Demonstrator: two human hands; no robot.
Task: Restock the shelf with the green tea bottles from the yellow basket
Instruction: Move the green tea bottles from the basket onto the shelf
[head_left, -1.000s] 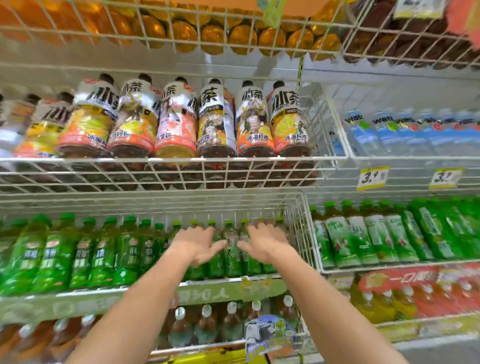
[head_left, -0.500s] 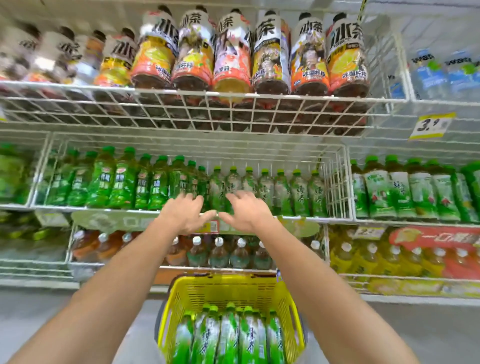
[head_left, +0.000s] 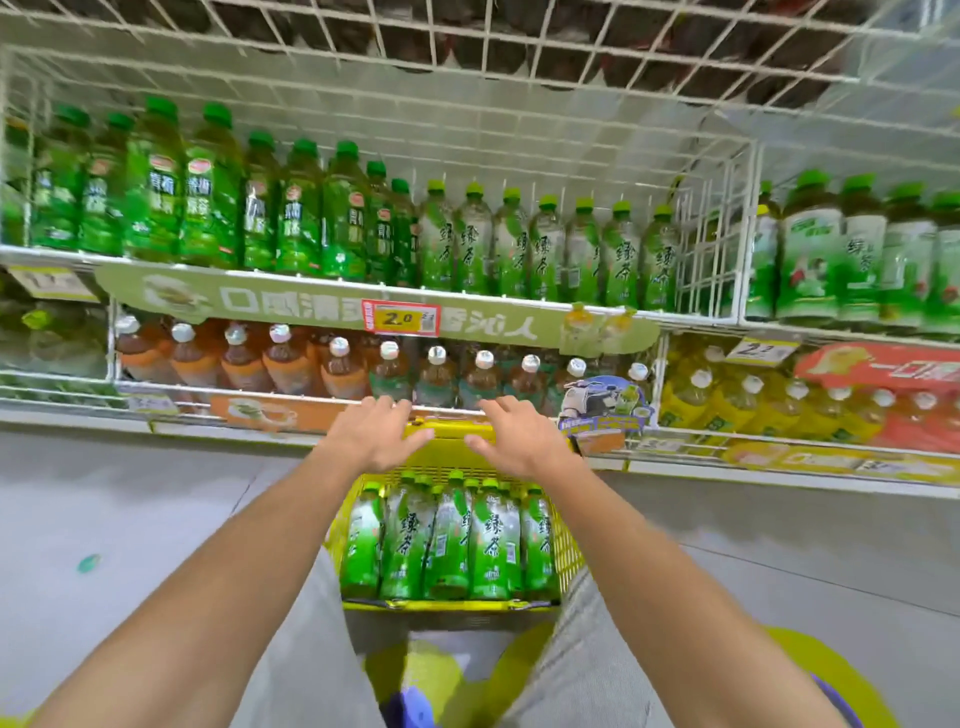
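Fingers (head_left: 397, 413): spread wide, nothing held.
Shelf (head_left: 693, 314): front row judged stocked (middle of frame).
Yellow basket (head_left: 571, 545): green tea bottles (head_left: 493, 540) to be shelved.

Your 2 forearms (head_left: 249, 561) are bare up to the frame edge. You wear light grey legwear (head_left: 306, 654) on both legs. Below it, your footwear (head_left: 434, 673) reads yellow-green with purple-blue patches; blurred, type unclear.

White wire shelf (head_left: 717, 244), 12 o'clock: row of upright green-capped green tea bottles (head_left: 545, 249). Grey floor (head_left: 130, 519), 6 o'clock: yellow plastic basket (head_left: 467, 604).
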